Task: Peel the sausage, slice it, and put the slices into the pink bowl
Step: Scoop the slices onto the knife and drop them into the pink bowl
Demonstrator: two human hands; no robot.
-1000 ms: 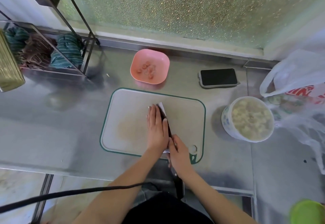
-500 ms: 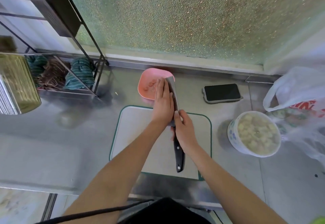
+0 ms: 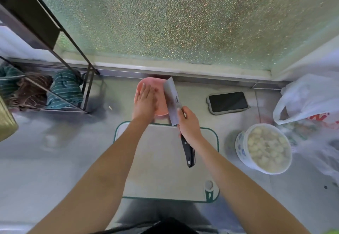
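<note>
The pink bowl sits on the steel counter just beyond the white cutting board. My left hand hovers over the bowl with flat, spread fingers, blurred by motion, and covers most of its inside. A few reddish sausage slices show in the bowl beside my fingers. My right hand grips the cleaver by its black handle. The blade tilts over the bowl's right rim. The board's surface carries no sausage that I can see.
A black phone lies right of the bowl. A white tub of pale dumplings and a plastic bag stand at the right. A black wire rack with striped cloths is at the left. Frosted glass rises behind.
Both hands rose from the cutting board and carried the cleaver to the pink bowl. My left hand has now come off the blade and sweeps over the bowl.
</note>
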